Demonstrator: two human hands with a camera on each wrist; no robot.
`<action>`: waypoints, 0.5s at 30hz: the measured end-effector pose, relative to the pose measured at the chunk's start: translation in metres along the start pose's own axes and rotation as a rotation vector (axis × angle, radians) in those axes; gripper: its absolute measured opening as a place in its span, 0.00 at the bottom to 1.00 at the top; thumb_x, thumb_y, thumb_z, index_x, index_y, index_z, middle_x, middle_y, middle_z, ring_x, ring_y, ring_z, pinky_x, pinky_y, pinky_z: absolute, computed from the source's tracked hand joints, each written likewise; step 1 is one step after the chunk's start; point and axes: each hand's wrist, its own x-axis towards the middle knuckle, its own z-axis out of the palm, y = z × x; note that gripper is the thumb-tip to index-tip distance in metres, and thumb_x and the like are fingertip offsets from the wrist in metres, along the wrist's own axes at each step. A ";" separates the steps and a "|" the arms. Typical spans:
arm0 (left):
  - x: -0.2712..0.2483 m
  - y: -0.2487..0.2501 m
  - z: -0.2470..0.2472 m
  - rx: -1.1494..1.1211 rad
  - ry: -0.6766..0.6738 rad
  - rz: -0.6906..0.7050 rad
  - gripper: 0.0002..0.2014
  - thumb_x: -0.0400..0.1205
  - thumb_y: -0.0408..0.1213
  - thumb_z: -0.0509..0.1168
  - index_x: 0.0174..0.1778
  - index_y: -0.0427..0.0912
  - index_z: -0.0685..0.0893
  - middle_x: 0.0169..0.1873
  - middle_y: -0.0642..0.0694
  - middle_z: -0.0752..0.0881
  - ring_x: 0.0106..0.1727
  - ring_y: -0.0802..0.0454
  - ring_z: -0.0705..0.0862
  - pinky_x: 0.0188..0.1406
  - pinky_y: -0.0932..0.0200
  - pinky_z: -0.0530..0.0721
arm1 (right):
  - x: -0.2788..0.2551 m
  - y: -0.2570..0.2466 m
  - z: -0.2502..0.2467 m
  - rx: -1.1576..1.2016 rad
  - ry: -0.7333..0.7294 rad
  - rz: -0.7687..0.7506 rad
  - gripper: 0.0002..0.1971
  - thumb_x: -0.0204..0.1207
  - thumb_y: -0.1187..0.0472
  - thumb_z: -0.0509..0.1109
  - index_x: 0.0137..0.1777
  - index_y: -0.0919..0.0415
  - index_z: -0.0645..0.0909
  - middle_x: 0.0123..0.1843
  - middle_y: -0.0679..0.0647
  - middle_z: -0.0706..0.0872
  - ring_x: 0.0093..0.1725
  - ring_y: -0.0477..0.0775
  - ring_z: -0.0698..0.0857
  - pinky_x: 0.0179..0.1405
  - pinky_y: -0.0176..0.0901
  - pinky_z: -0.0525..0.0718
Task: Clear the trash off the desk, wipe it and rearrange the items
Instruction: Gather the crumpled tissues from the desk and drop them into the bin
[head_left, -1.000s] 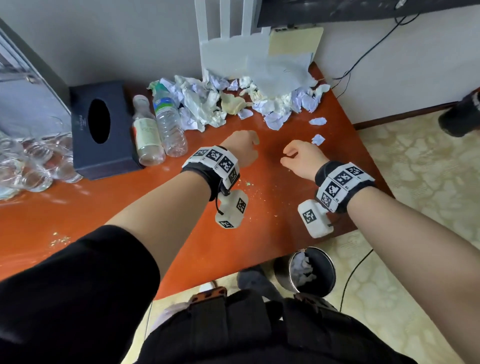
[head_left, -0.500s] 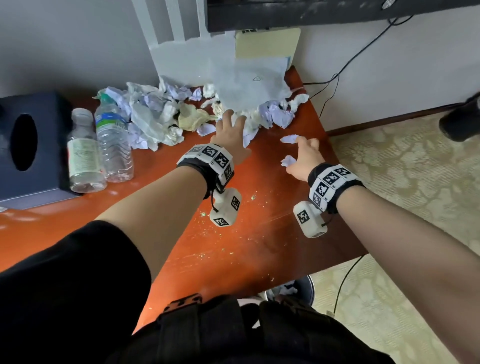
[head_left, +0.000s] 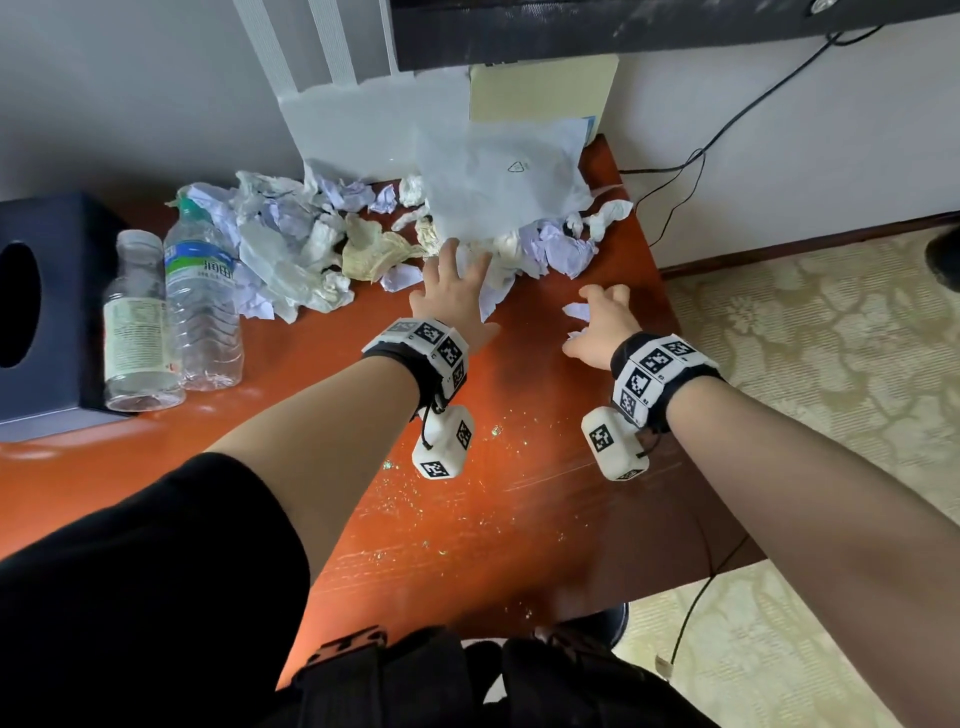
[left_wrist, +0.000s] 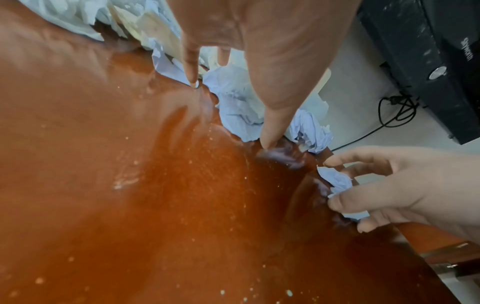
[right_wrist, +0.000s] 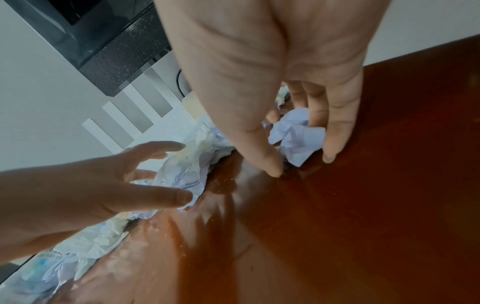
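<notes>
Head view puts my left hand (head_left: 457, 291) at 12 o'clock on the orange desk (head_left: 519, 519), fingers spread and straight, tips touching the near edge of the crumpled paper pile (head_left: 322, 244); it has hold of nothing. At about 1 o'clock my right hand (head_left: 605, 327) arches over a small pale-blue paper scrap (head_left: 575, 310). From the right wrist I see thumb and fingers curved down around that scrap (right_wrist: 296, 135), tips on the desk either side of it; whether they grip it I cannot tell. The pile runs along the far edge from 11 to 1 o'clock, a large flat white sheet (head_left: 498, 176) leaning behind it. At 10 o'clock two clear plastic bottles (head_left: 202, 301) stand beside a dark tissue box (head_left: 47, 312). Fine crumbs (head_left: 493, 431) speckle the desk near my wrists.
</notes>
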 end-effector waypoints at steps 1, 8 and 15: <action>0.001 0.001 0.002 -0.002 0.000 0.000 0.40 0.72 0.50 0.73 0.77 0.55 0.59 0.80 0.42 0.51 0.78 0.39 0.57 0.63 0.40 0.75 | 0.001 0.001 0.001 0.007 0.002 -0.013 0.34 0.72 0.64 0.74 0.76 0.60 0.64 0.72 0.58 0.60 0.63 0.62 0.79 0.65 0.48 0.78; 0.006 0.004 0.013 0.004 0.037 0.010 0.30 0.75 0.48 0.71 0.71 0.50 0.68 0.77 0.41 0.56 0.72 0.39 0.64 0.61 0.45 0.74 | 0.009 0.004 0.004 0.019 0.063 -0.083 0.13 0.75 0.62 0.71 0.58 0.61 0.75 0.64 0.56 0.67 0.46 0.56 0.77 0.50 0.43 0.76; 0.014 0.000 0.013 -0.058 0.053 0.029 0.19 0.80 0.40 0.66 0.65 0.38 0.74 0.71 0.40 0.64 0.68 0.38 0.67 0.57 0.49 0.77 | 0.016 0.001 0.007 0.059 0.050 -0.095 0.07 0.74 0.64 0.69 0.45 0.60 0.71 0.55 0.52 0.66 0.42 0.58 0.77 0.51 0.49 0.81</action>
